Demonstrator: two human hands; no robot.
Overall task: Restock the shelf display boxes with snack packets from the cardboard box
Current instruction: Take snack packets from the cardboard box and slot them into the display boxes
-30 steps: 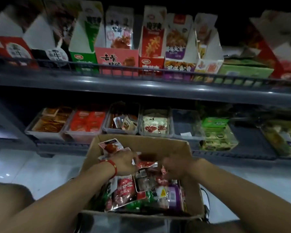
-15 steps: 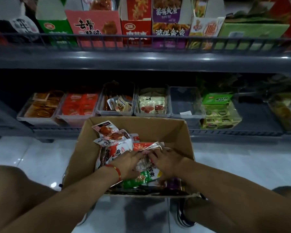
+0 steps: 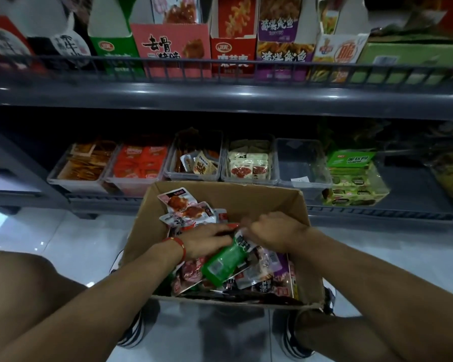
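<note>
A cardboard box (image 3: 259, 199) stands open on the floor in front of me, full of mixed snack packets (image 3: 186, 205). Both hands are inside it. My left hand (image 3: 207, 240), with a red band at the wrist, lies over the packets and touches a green packet (image 3: 224, 261) that tilts up from the pile. My right hand (image 3: 275, 231) has its fingers curled round the white top end of that green packet. On the lower shelf stand clear display bins: orange (image 3: 81, 165), red (image 3: 139, 165), mixed (image 3: 196, 163), white and red (image 3: 249, 165), and one nearly bare (image 3: 301, 165).
The upper shelf (image 3: 220, 97) carries upright display cartons behind a wire rail, among them a pink one (image 3: 170, 48) and a green one (image 3: 118, 53). A green carton of packets (image 3: 353, 178) sits right of the bins. White tiled floor (image 3: 63, 244) surrounds the box; my knees flank it.
The view has dropped and closed in on the box. My hands shifted within the pile and the green packet has come up, now tilted between them.
</note>
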